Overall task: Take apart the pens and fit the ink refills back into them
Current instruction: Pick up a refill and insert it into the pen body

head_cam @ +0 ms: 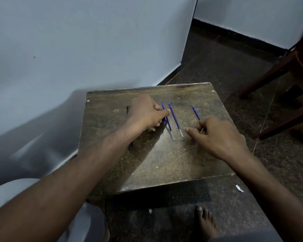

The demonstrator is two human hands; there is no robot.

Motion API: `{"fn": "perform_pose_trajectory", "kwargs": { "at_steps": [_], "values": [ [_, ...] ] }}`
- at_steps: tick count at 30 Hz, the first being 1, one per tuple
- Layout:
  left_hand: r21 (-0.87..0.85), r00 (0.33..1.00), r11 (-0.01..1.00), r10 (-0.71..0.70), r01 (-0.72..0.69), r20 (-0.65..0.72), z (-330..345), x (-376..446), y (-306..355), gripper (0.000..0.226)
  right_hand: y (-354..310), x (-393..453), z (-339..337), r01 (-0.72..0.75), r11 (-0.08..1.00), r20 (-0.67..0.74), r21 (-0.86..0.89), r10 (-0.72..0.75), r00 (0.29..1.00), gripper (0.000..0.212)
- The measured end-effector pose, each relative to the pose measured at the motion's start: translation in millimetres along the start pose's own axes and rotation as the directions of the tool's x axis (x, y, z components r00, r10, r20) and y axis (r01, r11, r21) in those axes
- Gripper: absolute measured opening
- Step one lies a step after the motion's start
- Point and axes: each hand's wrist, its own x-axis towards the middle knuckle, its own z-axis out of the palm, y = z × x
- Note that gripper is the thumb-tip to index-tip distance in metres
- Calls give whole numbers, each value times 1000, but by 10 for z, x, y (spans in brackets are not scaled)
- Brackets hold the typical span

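Three blue ink refills lie on the desk (pixel 156 159): the left refill (pixel 166 117) touches the left hand (pixel 145 112), whose curled fingers (pixel 164 111) press on it; the middle refill (pixel 175 119) lies free; the right refill (pixel 196 113) is pinched by the right hand (pixel 215 135). A dark pen barrel (pixel 128 110) lies behind the left hand.

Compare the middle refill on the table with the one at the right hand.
The middle refill lies free and fully visible; the right refill runs under the right hand, which grips it. Only the middle one's clear end shows. Both are thin, blue, and slanted alike.
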Motion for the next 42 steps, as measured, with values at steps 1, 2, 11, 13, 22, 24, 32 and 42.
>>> {"fn": "perform_pose_trajectory", "kwargs": {
  "at_steps": [1, 2, 11, 13, 22, 24, 32, 42],
  "values": [
    [44, 1000, 999, 12, -12, -9, 13, 9, -2, 27, 13, 13, -19, -13, 1000, -3, -5, 13, 1000, 40],
    [84, 1000, 996, 24, -22, -17, 23, 18, -5, 29, 33, 30, -35, -24, 1000, -6, -11, 24, 1000, 40],
    [138, 999, 990, 18, -13, -37, 15, -15, -20, 37, 158, 113, -38, -58, 986, -173, -158, 30, 984, 33],
    [139, 999, 990, 26, -21, -35, -18, -35, -1, 35, 146, 126, -17, -57, 979, -162, -197, 24, 986, 32],
    [-112, 999, 994, 21, -17, 35, -326, -158, 46, 24, 109, 238, 7, -115, 974, -46, -193, 108, 993, 29],
    [-161, 999, 987, 8, -2, 34, -381, -163, 24, 23, 70, 240, 19, -114, 969, -27, -221, 111, 993, 30],
    [-613, 995, 783, -88, 100, 49, -498, -124, -44, 21, -107, 146, 14, 204, 979, -75, -6, -204, 976, 23],
    [-766, 986, 636, -167, 99, -11, -509, -28, -58, 25, -219, 126, 224, 390, 868, -200, 306, -342, 918, 17]
  ]
}}
